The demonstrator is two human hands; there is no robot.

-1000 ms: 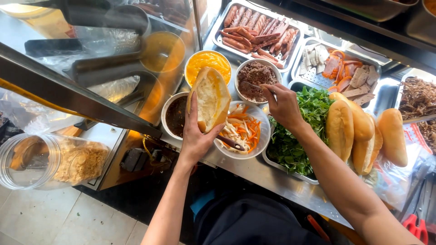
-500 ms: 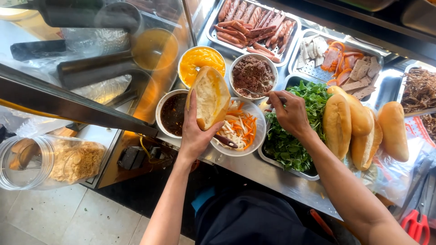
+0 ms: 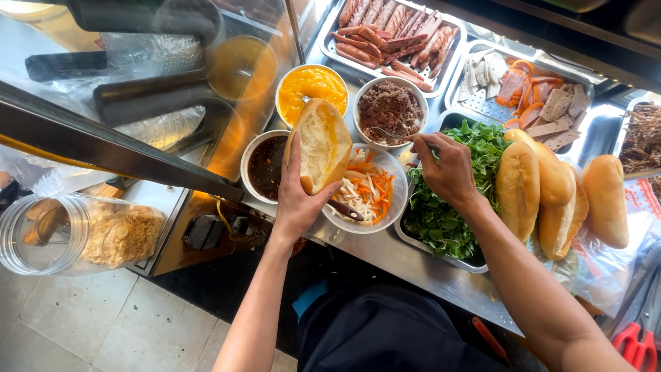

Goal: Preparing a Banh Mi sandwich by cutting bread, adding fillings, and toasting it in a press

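Observation:
My left hand (image 3: 297, 200) holds a split-open baguette (image 3: 318, 146) upright over the bowls, cut side facing me. My right hand (image 3: 446, 167) pinches the handle of a metal spoon (image 3: 390, 133) whose bowl rests in the white bowl of brown minced meat spread (image 3: 389, 107). Below the bread sits a white bowl of shredded carrot and radish pickle (image 3: 368, 189) with a dark-handled utensil lying in it. A bowl of dark sauce (image 3: 265, 165) stands left of the bread, and a bowl of yellow spread (image 3: 311, 85) behind it.
A metal tray of green herbs (image 3: 447, 207) lies under my right wrist. Whole baguettes (image 3: 544, 186) are stacked to the right. Trays of sausages (image 3: 392, 31) and sliced cold cuts (image 3: 530, 89) sit at the back. A glass case (image 3: 138, 83) and a clear plastic jar (image 3: 76, 234) stand at left.
My right hand drew back a little from the meat bowl toward the herbs, still on the spoon handle. The left hand kept the bread in about the same place.

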